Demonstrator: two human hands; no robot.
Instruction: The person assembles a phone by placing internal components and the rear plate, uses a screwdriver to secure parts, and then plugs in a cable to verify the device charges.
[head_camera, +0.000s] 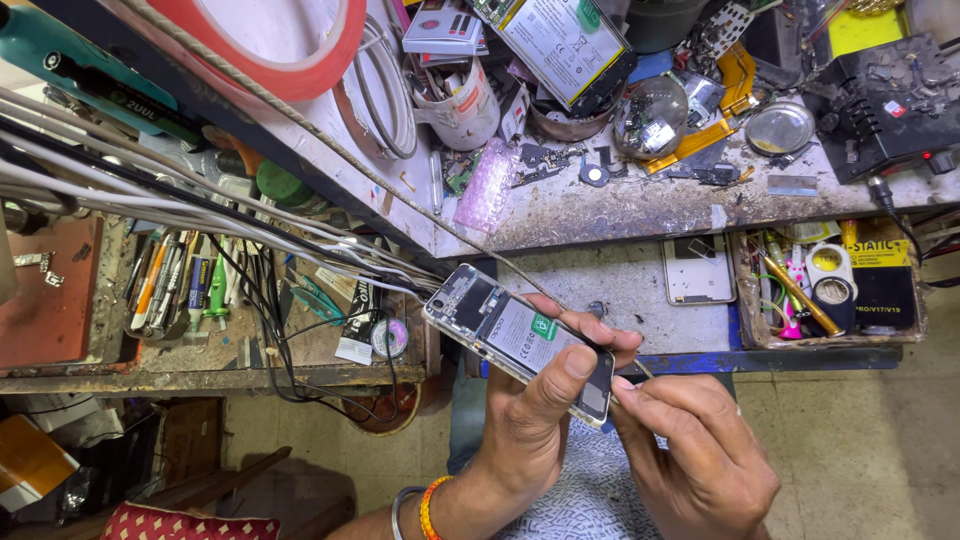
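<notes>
My left hand (535, 420) grips an opened smartphone (515, 338) with its back cover off, so the battery and circuit board show. The thumb lies across the phone's lower half and the fingers wrap beneath it. My right hand (700, 450) sits just right of the phone's bottom end, fingers pinched on a thin metal tool (642, 370) whose tip meets the phone's lower edge. The phone is held over my lap, in front of the workbench edge.
A cluttered workbench (620, 205) holds phone parts, a spare battery (565, 45), tape rolls and a black power unit (880, 105). An open drawer (830, 285) at right holds small tools. A bundle of cables (200, 215) crosses the left. A white phone cover (697, 270) lies on the lower shelf.
</notes>
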